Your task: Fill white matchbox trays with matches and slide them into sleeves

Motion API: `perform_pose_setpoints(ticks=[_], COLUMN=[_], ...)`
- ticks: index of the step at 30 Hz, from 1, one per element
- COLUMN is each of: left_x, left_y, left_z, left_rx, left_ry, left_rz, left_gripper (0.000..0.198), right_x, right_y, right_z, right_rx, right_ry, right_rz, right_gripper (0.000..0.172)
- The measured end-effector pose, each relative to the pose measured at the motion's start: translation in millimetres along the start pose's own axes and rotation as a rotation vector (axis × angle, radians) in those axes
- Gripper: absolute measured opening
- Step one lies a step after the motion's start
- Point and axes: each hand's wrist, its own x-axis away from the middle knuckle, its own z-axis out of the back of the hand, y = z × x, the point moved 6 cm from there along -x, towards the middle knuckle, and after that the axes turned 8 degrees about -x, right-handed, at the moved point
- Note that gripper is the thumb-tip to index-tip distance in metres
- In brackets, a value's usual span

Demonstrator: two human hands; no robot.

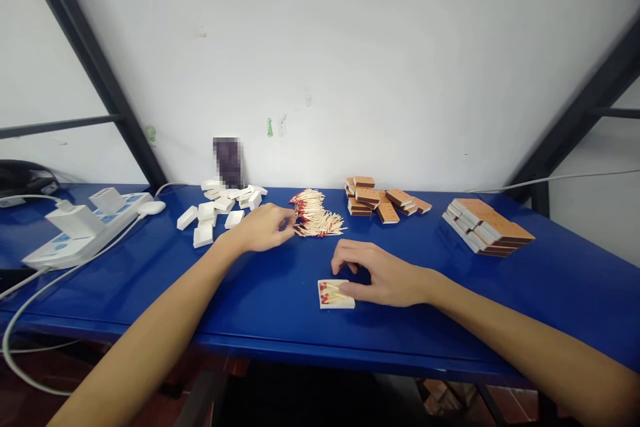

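Observation:
My left hand [265,227] reaches to the left side of a loose pile of red-tipped matches [317,215]. Its fingers are bent together against the match heads, and what lies between the fingertips is hidden. My right hand [383,273] hovers with curled fingers apart from the thumb, holding nothing. Its thumb lies over the right part of a small white matchbox tray [337,304]. Several matches lie inside this tray, heads to the left, partly covered by the thumb.
White empty trays [203,235] lie heaped at the back left, before a pixelated dark patch [229,161]. Matchbox sleeves [388,212] are piled at the back. Stacked matchboxes [487,227] stand right. A power strip [87,233] with chargers and cables occupies the left of the blue table [270,307].

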Motion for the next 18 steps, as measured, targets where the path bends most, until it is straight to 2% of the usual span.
perform_pose_setpoints(ticks=[4, 10, 18], left_x=[-2, -3, -3], left_y=[0, 6, 11], left_z=[-7.8, -12.4, -15.9], left_rx=[-0.032, -0.044, -0.062], left_ry=[-0.015, 0.012, 0.025], left_rz=[-0.020, -0.060, -0.104], left_gripper=[0.019, 0.022, 0.022], right_x=[3, 4, 3], right_y=[-8, -13, -10], right_z=[-8, -19, -10], right_rx=[0.003, 0.140, 0.091], right_ry=[-0.049, -0.077, -0.053], right_rz=[0.014, 0.039, -0.020], right_gripper=[0.025, 0.017, 0.025])
